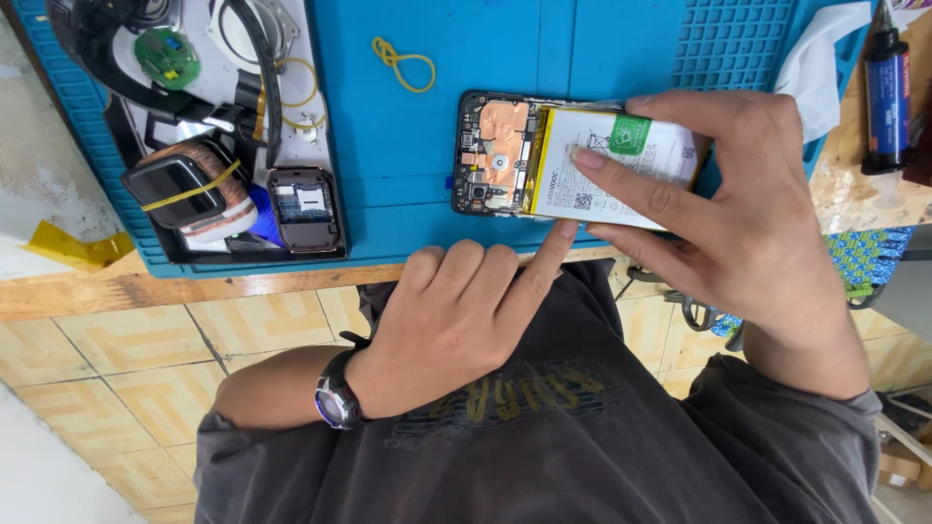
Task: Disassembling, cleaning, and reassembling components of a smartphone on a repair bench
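While your head camera looks down over the bench, the opened smartphone (573, 155) lies back-up on the blue work mat (408, 126), close to the mat's near edge and lengthwise across your view. Its white battery (607, 160) fills most of the frame, with copper-coloured shielding showing at the camera end. Your right hand (718, 209) covers the phone's right part: the thumb and fingers spread around the battery end, and the forefinger presses flat on the battery label. Your left hand (466, 311) sits below the phone, off the mat's edge, curled into a loose fist with only the forefinger out, its tip touching the phone's near long edge. A wristwatch (337, 396) is on that wrist. Well to the left on the mat stands a tray (325, 165) of parts, with smartwatch bodies banded in yellow. A yellow rubber band (403, 60) lies apart, above the phone.
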